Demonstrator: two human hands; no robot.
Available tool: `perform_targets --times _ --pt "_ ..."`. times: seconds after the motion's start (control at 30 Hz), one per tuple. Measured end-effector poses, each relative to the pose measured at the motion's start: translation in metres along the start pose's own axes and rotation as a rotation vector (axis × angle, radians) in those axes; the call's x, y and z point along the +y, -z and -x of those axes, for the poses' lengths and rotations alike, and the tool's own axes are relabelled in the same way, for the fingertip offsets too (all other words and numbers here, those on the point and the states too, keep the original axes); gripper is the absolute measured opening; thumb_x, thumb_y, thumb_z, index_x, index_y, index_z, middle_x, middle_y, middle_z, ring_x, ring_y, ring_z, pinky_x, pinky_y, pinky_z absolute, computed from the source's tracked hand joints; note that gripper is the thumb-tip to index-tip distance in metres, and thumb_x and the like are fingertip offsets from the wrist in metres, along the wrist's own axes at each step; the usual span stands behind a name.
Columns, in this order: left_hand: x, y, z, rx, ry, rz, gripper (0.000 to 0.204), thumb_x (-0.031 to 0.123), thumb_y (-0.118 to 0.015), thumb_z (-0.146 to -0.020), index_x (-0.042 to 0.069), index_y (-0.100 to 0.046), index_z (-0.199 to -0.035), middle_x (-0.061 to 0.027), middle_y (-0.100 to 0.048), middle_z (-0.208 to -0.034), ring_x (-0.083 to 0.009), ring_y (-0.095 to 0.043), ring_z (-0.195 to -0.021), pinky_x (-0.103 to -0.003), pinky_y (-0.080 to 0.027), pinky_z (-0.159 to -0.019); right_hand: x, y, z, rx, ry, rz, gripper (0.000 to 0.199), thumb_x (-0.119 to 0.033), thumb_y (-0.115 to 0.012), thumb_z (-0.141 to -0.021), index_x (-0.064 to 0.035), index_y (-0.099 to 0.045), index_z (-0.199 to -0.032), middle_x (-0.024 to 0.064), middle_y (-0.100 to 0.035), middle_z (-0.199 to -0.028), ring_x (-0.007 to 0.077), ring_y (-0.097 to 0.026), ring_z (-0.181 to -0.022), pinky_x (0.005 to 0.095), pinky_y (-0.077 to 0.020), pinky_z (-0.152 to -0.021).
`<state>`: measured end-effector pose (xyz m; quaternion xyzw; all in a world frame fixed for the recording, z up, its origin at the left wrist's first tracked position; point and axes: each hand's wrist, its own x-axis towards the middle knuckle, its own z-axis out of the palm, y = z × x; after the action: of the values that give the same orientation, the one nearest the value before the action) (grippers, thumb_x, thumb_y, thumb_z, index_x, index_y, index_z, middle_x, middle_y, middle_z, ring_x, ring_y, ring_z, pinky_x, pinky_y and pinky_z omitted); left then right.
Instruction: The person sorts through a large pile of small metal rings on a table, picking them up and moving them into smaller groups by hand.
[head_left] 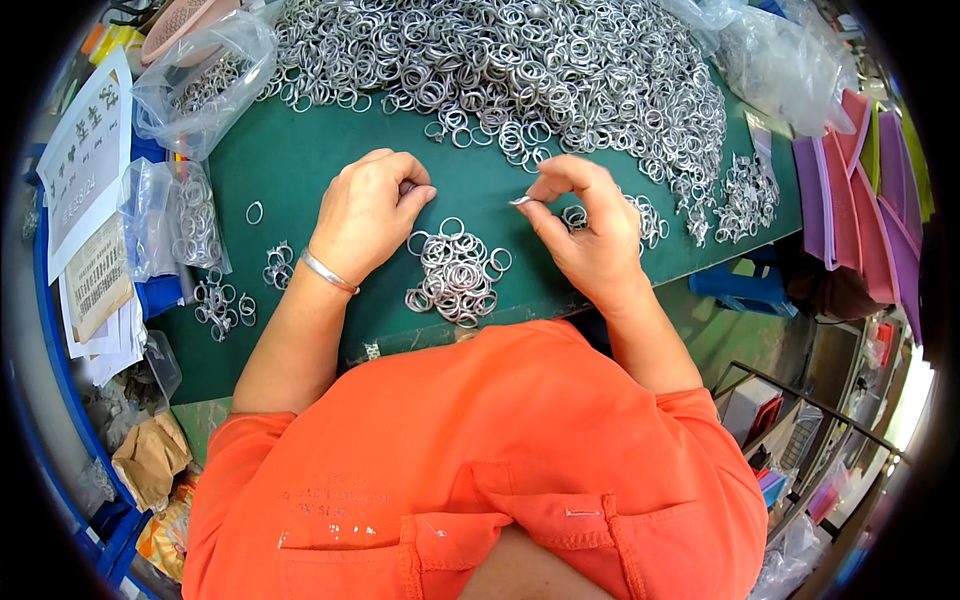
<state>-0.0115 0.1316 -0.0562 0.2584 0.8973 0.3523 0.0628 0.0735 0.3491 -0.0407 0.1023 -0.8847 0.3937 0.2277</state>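
My right hand (592,225) pinches a small silver metal ring (520,200) edge-on between thumb and forefinger. Across from it, my left hand (372,208) has its fingers curled and thumb pressed in; whatever lies between the fingertips is hidden. Below and between the hands sits a small pile of silver rings (460,272) on the green table. Beside my right hand, partly behind it, lies another group of rings (650,222). The big heap of rings (500,65) spreads over the far side of the table, with loose ones along its near edge.
Small ring clusters (280,265) and a single ring (254,212) lie left of my left forearm. Bagged rings (195,215) and paper sheets (90,160) line the left edge. At right are more metal pieces (745,195), a clear plastic bag (785,70) and pink and purple bins (860,200).
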Motion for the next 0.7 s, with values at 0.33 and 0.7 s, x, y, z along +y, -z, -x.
perform_targets --times 0.33,0.7 --pt "0.0 -0.001 0.0 0.001 0.001 0.006 0.009 0.008 -0.073 -0.079 0.002 -0.069 -0.084 -0.0087 -0.061 -0.077 -0.0196 -0.06 -0.063 -0.031 -0.049 -0.061 -0.015 -0.019 0.014 -0.302 0.153 -0.1 0.015 -0.002 -0.068 -0.076 -0.0052 -0.068 -0.09 0.007 -0.065 -0.088 0.0268 -0.061 -0.085 0.0386 -0.0476 -0.074" --pt "-0.001 -0.001 0.0 -0.002 0.005 0.003 0.009 0.008 -0.073 -0.079 0.002 -0.069 -0.083 -0.009 -0.062 -0.078 -0.0203 -0.061 -0.064 -0.032 -0.05 -0.061 0.027 -0.008 -0.014 -0.167 -0.061 0.373 0.014 -0.007 -0.071 -0.077 -0.0012 -0.068 -0.089 0.0135 -0.064 -0.086 0.0334 -0.063 -0.084 0.0437 -0.0507 -0.077"
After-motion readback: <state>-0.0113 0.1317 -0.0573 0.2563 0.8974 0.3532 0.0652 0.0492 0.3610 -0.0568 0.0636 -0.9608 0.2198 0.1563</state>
